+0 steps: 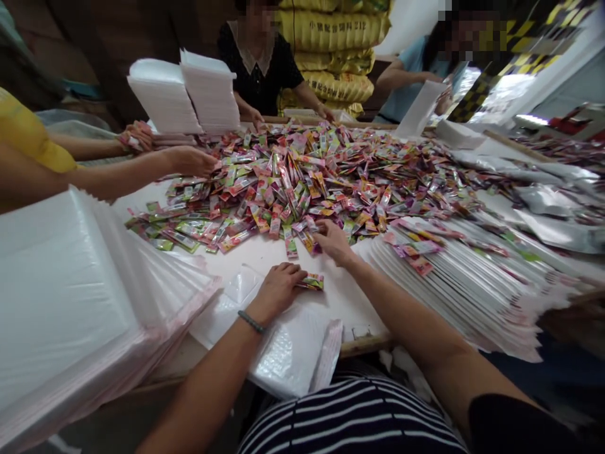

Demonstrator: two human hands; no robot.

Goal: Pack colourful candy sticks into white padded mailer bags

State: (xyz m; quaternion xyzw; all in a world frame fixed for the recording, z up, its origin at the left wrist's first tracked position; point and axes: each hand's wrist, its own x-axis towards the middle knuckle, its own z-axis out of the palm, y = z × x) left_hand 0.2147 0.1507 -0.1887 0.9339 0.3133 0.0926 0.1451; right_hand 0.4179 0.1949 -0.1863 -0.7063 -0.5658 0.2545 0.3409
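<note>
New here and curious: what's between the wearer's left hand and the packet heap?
In the head view, bare white tabletop separates the left hand from the heap.

We see a white table [243, 252], fat yellow sacks [335, 31] piled behind it, and bright light [513, 88] over on the right

This seems to be a packing workshop. A broad white desk [345, 302] bears a great heap of small printed packets [302, 176], far more than a home would hold, and people stand around it: one in black [258, 69] near 12 o'clock, one in pale blue [406, 75] at 1, one in yellow [33, 139] at 10. White mailers [61, 271] are stacked at 9, 11 and 3 o'clock. Bulky yellow sacks [333, 31] are piled at 12; black-and-yellow checks [475, 98] show at 2.
</note>
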